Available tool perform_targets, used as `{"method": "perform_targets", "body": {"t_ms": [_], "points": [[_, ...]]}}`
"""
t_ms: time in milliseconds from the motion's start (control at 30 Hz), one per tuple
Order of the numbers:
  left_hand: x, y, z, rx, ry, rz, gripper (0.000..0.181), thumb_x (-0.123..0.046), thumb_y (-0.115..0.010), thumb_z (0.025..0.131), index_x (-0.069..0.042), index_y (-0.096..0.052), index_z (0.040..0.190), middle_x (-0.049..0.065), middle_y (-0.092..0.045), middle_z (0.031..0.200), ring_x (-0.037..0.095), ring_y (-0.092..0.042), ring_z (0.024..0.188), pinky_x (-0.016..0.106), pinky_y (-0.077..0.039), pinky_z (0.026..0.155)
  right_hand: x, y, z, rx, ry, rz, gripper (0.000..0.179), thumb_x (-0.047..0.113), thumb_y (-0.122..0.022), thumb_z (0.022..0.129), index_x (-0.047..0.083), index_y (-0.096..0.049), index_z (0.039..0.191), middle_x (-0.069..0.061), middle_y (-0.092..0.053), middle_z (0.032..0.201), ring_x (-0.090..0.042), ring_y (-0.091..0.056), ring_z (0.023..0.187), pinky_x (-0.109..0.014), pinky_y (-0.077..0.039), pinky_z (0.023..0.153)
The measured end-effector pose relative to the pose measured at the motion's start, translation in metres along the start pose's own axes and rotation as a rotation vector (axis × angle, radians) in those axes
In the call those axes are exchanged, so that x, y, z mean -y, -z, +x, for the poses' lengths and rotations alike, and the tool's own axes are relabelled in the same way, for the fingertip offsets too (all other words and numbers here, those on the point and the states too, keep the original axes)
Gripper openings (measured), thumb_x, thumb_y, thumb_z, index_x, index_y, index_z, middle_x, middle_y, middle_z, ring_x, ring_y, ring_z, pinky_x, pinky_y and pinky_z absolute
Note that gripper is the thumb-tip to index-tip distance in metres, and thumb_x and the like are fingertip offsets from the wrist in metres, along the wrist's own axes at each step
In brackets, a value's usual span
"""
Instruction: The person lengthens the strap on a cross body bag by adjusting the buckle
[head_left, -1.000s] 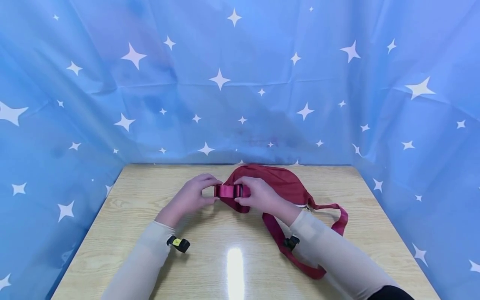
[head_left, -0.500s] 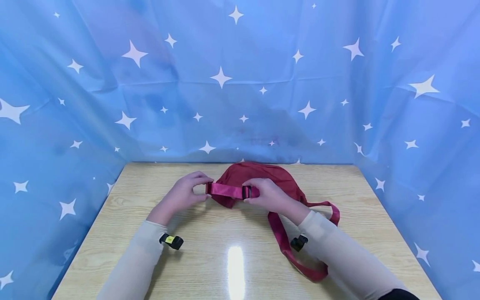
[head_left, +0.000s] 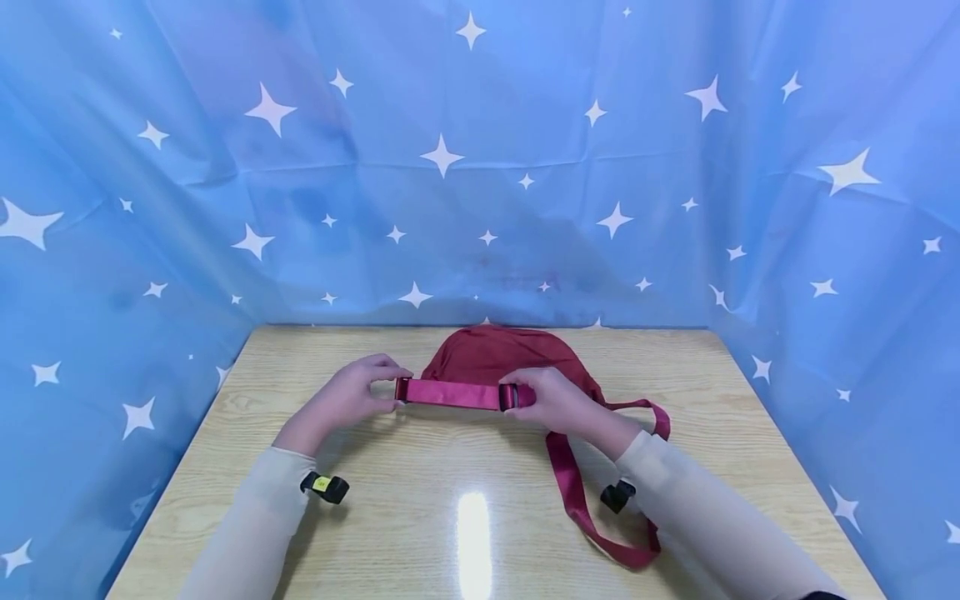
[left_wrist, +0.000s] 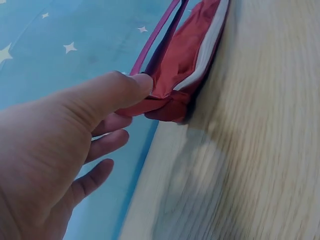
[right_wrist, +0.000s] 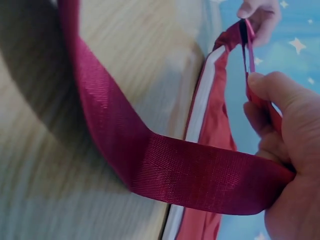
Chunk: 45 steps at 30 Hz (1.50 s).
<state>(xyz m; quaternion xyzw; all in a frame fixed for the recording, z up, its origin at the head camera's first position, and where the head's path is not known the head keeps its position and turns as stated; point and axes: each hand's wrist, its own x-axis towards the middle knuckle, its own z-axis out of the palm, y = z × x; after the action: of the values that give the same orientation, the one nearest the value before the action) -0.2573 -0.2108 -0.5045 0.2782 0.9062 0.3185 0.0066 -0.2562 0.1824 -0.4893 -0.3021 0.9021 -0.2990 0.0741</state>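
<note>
A dark red waist bag [head_left: 502,350] with a pale zip [right_wrist: 202,100] lies at the back of the table. In front of it, a magenta strap [head_left: 453,394] is stretched straight between both hands. My left hand [head_left: 351,398] pinches the strap's left end at a dark ring between thumb and index finger; its other fingers are spread in the left wrist view. My right hand [head_left: 558,402] pinches the strap at the black slider buckle [head_left: 509,397]. From under the right hand, the loose strap [head_left: 573,487] hangs in a loop onto the table, running back to the bag's right end.
The pale wood table [head_left: 390,500] is bounded at the back and sides by a blue star-patterned curtain [head_left: 442,225]. Each wrist carries a small black camera, the left one [head_left: 326,486] with a yellow label. A bright light reflection lies on the tabletop's front middle.
My hands have drawn apart, left hand leftward and right hand rightward. The strap stretch between them has grown longer, and the buckle has shifted right with my right hand.
</note>
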Motion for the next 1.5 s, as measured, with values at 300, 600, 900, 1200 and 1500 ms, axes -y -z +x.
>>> {"method": "perform_targets", "body": {"t_ms": [300,600,900,1200,1500], "points": [[-0.002,-0.004,-0.004,0.146,-0.043,0.091,0.052,-0.019,-0.091,0.094,-0.012,-0.075,0.143,0.003,-0.07,0.126,0.031,-0.068,0.118,0.052,-0.056,0.104,-0.001,-0.011,-0.013,0.056,-0.045,-0.007,0.043,0.03,-0.094,0.093,0.016,-0.074,0.128,0.008,-0.073,0.107,-0.009,-0.063,0.086,-0.029,-0.057,0.073],[-0.001,-0.012,-0.008,0.184,-0.05,0.156,0.052,-0.024,-0.092,0.093,-0.015,-0.076,0.142,-0.001,-0.068,0.122,0.023,-0.066,0.109,0.047,-0.057,0.097,-0.004,-0.028,-0.021,0.095,-0.033,-0.074,0.038,0.035,-0.092,0.092,0.022,-0.064,0.114,0.011,-0.062,0.093,-0.01,-0.057,0.078,-0.031,-0.05,0.068],[-0.003,-0.018,-0.008,0.177,-0.048,0.21,0.054,-0.024,-0.097,0.088,-0.018,-0.08,0.138,-0.003,-0.067,0.118,0.019,-0.063,0.1,0.041,-0.056,0.09,-0.003,-0.037,-0.02,0.119,0.0,-0.156,0.038,0.035,-0.092,0.093,0.019,-0.065,0.113,0.009,-0.057,0.106,-0.009,-0.056,0.086,-0.031,-0.053,0.077],[-0.004,-0.014,-0.008,0.155,-0.032,0.281,0.055,-0.024,-0.096,0.087,-0.016,-0.079,0.139,0.006,-0.071,0.128,0.025,-0.069,0.113,0.048,-0.058,0.101,0.002,-0.034,-0.014,0.088,-0.005,-0.17,0.035,0.034,-0.097,0.088,0.016,-0.076,0.11,0.006,-0.059,0.097,-0.013,-0.053,0.091,-0.033,-0.051,0.079],[-0.001,-0.018,-0.011,0.157,0.004,0.251,0.059,-0.023,-0.096,0.088,-0.013,-0.076,0.142,0.007,-0.071,0.133,0.03,-0.069,0.123,0.051,-0.055,0.109,0.007,-0.035,-0.015,0.071,-0.007,-0.228,0.038,0.035,-0.098,0.087,0.016,-0.081,0.114,0.008,-0.063,0.1,-0.012,-0.057,0.093,-0.037,-0.055,0.084]]}}
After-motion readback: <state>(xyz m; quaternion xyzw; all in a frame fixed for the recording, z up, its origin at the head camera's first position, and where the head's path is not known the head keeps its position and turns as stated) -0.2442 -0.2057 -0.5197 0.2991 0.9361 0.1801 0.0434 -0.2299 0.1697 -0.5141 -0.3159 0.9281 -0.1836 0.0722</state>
